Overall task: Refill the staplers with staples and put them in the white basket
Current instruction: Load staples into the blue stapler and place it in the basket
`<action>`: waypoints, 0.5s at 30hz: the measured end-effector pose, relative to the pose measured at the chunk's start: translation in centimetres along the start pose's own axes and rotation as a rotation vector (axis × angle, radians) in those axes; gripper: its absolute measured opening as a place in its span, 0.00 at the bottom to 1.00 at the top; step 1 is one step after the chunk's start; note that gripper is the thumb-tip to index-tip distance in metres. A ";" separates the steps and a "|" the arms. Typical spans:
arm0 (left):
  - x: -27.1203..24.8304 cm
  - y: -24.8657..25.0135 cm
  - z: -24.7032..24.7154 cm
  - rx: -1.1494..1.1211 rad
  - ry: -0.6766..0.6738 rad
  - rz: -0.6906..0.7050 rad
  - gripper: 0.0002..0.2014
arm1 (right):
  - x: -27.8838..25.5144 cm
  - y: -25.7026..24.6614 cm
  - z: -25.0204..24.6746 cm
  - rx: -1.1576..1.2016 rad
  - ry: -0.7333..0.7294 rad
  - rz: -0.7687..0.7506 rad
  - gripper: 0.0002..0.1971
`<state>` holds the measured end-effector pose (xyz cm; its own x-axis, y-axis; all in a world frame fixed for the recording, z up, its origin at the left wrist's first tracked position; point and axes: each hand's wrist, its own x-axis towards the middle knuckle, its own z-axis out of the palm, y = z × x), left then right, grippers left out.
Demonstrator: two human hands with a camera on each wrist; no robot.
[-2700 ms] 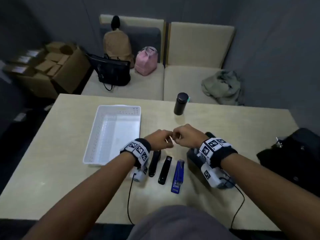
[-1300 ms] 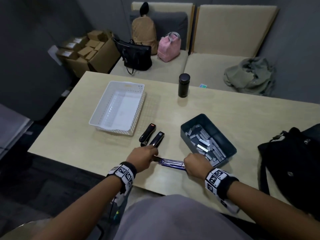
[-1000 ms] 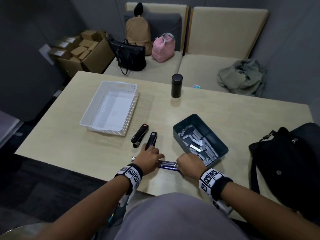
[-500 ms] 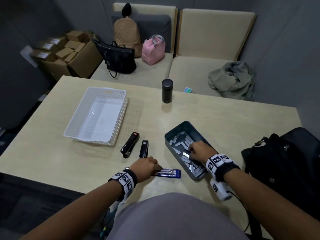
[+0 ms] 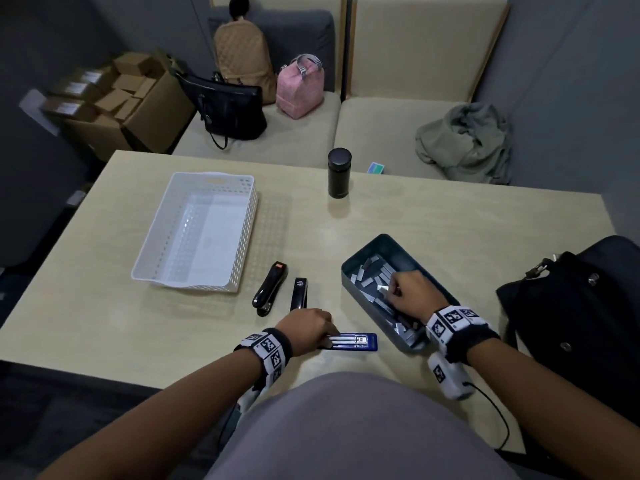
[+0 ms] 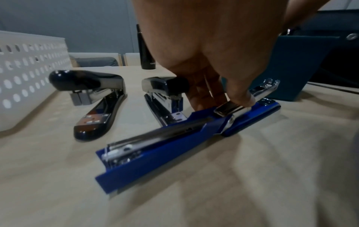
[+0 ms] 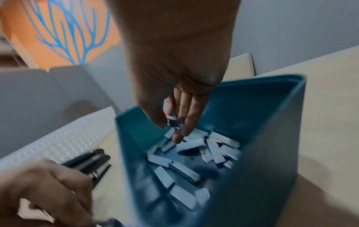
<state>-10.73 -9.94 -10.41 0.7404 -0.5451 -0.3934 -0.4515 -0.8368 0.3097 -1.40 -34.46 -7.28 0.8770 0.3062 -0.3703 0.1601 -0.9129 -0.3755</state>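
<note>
The blue stapler (image 5: 356,342) lies opened flat near the table's front edge, its metal staple channel facing up. My left hand (image 5: 325,336) holds it down at its left end; in the left wrist view the thumb and fingers pinch the metal part at the hinge (image 6: 231,107). My right hand (image 5: 393,289) reaches into the teal box (image 5: 360,261) of staple strips (image 7: 184,170) and pinches one strip (image 7: 173,122) between thumb and fingers. Two black staplers (image 5: 270,287) (image 5: 299,293) lie shut between the white basket (image 5: 159,237) and the box. Nothing lies in the basket.
A black flask (image 5: 339,173) stands at the table's far middle. A black bag (image 5: 571,306) sits at the right edge, close to my right forearm. Beyond the table is a bench with bags and a grey-green cloth bundle (image 5: 464,143).
My right hand let go of the blue stapler and moved right into the teal box, where it took a strip. My left hand stayed on the stapler.
</note>
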 end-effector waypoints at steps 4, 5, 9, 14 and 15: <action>0.5 -0.6 -0.2 0.008 -0.051 0.042 0.13 | -1.6 -1.8 -1.9 0.278 0.129 0.004 0.07; 0.6 -0.6 -0.2 0.017 -0.057 0.055 0.13 | -2.2 -2.5 -2.4 0.359 0.113 -0.009 0.08; 1.2 -1.1 -0.3 0.032 -0.053 0.093 0.13 | -4.6 -5.6 -4.0 0.564 0.032 -0.120 0.09; 0.3 -1.5 1.1 0.079 0.049 0.117 0.16 | -5.8 -8.0 -0.7 0.313 -0.103 -0.290 0.12; 0.0 -1.5 1.5 0.086 0.079 0.126 0.16 | -5.9 -8.3 0.3 0.193 -0.138 -0.327 0.11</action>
<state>-10.80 -8.82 -12.20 0.7106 -0.6428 -0.2862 -0.5816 -0.7655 0.2753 -8.04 -28.62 -2.27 0.7224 0.6178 -0.3107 0.3212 -0.6977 -0.6404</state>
